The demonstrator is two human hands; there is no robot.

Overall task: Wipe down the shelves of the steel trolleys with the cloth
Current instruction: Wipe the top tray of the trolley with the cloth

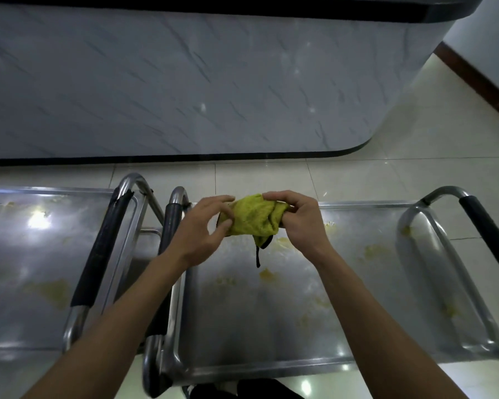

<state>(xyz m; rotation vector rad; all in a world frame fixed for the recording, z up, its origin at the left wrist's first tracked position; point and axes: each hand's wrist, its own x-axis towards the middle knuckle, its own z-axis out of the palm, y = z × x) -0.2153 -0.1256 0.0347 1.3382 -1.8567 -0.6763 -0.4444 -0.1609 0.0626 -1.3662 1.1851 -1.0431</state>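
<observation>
Looks like a canteen or food-service room. Two steel trolleys parked side by side, with tubular frames and black-padded handles, top shelves smeared with yellowish food residue. Beyond, a long marble-patterned counter with dark trim and a rounded corner, on glossy cream floor tiles.

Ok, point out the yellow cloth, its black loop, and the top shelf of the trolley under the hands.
yellow cloth [252, 218], head view, middle of the bunched fabric.
black loop [257, 256], head view, hanging strap below the cloth.
trolley top shelf [271, 326], head view, bare steel near the front.
</observation>
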